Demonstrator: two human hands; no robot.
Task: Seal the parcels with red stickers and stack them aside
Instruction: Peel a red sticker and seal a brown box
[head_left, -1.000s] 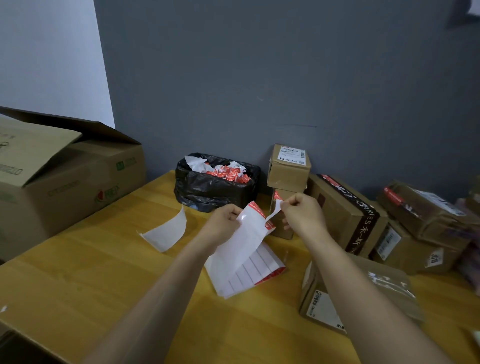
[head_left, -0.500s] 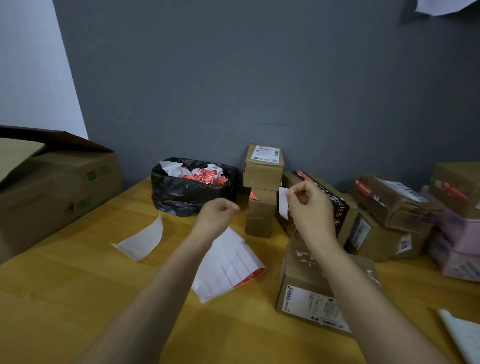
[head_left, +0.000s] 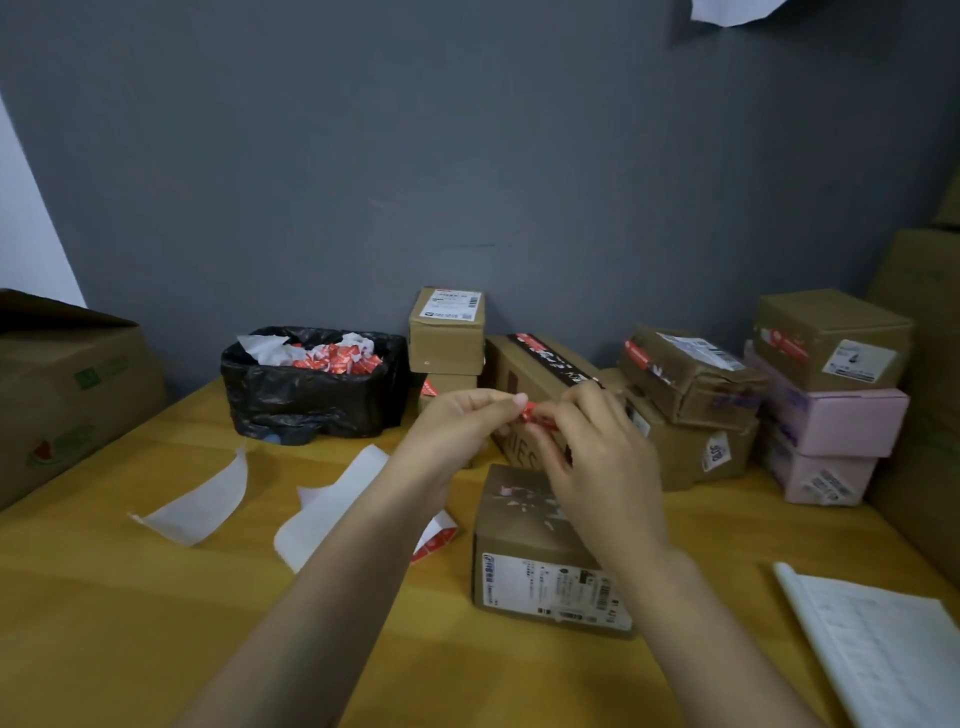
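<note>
Hands meet in the air over the tabletop (head_left: 156, 623), with a small red sticker (head_left: 529, 414) stretched between them. The left hand (head_left: 457, 423) pinches one end between thumb and forefinger, its other fingers curled. The right hand (head_left: 602, 462) pinches the other end. Its back is to the camera, so which fingers do the pinching is hidden.

The unsealed parcel (head_left: 519, 535) lies on the tabletop at six o'clock from the sticker, with its printed label facing the person. The sticker sheet (head_left: 332, 512) lies at eight o'clock and a black waste bag (head_left: 311, 384) at ten. A pile of sealed parcels (head_left: 691, 379) sits at three o'clock against the wall.

The step in hand looks to be laying the sticker on. To do it well, hold it taut so the gummed side cannot fold onto itself. Lower it across the flap seam, set one end down first, then smooth toward the other end with a fingertip. Which way the seam runs cannot be told from here.
</note>
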